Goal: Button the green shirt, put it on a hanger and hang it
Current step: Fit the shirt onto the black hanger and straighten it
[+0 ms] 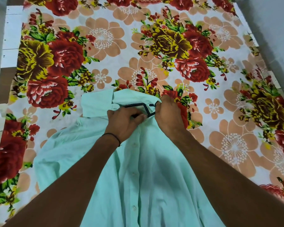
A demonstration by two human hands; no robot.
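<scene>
Two hands, left (124, 122) and right (168, 115), seemingly pinch shirt (146, 169) around hanger (134, 105).

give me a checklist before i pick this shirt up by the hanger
1. Visible buttons on the shirt closed: ok.
2. Topmost one closed: cannot tell, the hands cover it.
3. Hanger inside the neck opening: ok.
4. Hanger seated in both shoulders: cannot tell, fabric hides it.
5. Hanger top free of fabric: cannot tell, the right hand hides it.
6. Left hand and right hand gripping the shirt at the neck: ok.
</scene>
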